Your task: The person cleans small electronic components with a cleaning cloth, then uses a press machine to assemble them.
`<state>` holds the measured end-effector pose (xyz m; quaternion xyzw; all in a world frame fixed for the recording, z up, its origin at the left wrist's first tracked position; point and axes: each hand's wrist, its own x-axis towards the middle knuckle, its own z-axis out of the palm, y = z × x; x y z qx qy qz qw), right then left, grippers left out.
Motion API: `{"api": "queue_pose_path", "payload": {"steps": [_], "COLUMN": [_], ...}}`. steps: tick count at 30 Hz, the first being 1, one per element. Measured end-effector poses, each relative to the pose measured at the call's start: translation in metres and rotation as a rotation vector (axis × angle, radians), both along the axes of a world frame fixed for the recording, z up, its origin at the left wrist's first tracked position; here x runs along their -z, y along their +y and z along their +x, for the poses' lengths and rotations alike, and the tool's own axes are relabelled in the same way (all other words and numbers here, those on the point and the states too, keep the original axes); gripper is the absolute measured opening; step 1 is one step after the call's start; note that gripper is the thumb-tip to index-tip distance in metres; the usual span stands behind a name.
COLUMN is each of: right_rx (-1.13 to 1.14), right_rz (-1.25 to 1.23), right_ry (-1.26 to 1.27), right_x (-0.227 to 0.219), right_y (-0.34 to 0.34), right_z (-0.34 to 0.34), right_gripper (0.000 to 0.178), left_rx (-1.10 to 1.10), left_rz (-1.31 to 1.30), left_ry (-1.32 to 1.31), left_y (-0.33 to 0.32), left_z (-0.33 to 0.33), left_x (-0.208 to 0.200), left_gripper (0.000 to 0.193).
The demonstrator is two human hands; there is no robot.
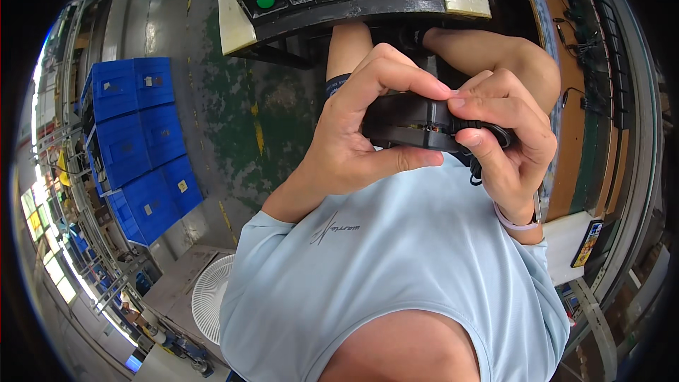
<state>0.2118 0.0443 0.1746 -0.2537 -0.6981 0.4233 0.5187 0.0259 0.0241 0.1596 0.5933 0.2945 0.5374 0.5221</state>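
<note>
Between 2 hands [346, 127] [522, 131]: black casing [402, 114]

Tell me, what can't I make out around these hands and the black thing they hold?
In the head view:
- Black device: its left end is covered by the left hand.
- Side gap: contents too small to identify.
- Coiled black cord: partly hidden by the right hand.
- White fan: right part hidden by the shirt.
</note>
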Motion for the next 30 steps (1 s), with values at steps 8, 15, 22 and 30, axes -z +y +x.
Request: {"api": "queue_pose_path", "payload": {"steps": [8, 15, 22, 30], "right_rx": [-0.004, 0.008, 0.025, 0.055], "right_rz": [-0.046, -0.219, -0.255, -0.202], "right_ry": [0.023, 0.064, 0.035, -0.013], "right_x": [0.002, 0.000, 0.000, 0.002], "right_y": [0.000, -0.006, -0.007, -0.007], "right_z": [-0.002, -0.004, -0.004, -0.005], "right_gripper": [0.016, 0.011, 0.009, 0.008], "left_rx": [0.039, 0.063, 0.108, 0.079], "left_rz": [-0.125, -0.036, -0.021, 0.034], "left_ry": [-0.157, -0.123, 0.021, 0.164], "left_y": [-0.005, -0.005, -0.003, 0.003], "left_z": [0.005, 0.005, -0.002, -0.002], "left_x": [-0.003, -0.002, -0.005, -0.013], "left_gripper": [0.046, 0.036, 0.030, 0.030]}}
